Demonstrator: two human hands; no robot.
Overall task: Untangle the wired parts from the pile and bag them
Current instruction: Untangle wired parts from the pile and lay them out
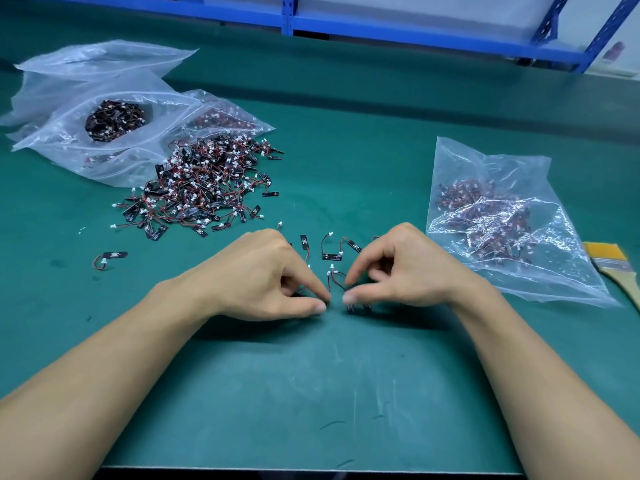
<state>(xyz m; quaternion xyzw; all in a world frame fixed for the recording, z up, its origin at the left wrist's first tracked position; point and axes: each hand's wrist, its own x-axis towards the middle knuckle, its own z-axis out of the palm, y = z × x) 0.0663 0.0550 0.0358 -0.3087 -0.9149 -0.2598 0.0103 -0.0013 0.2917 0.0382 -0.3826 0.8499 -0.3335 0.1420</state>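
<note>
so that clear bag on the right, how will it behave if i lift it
Probably floppy: the clear bag is thin, wrinkled film, so it should sag. The wired parts inside lie loose and would likely slide to its low end.

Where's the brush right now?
In the head view the brush lies at the far right edge of the green table, just right of the right-side bag of parts and partly cut off by the frame.
</note>
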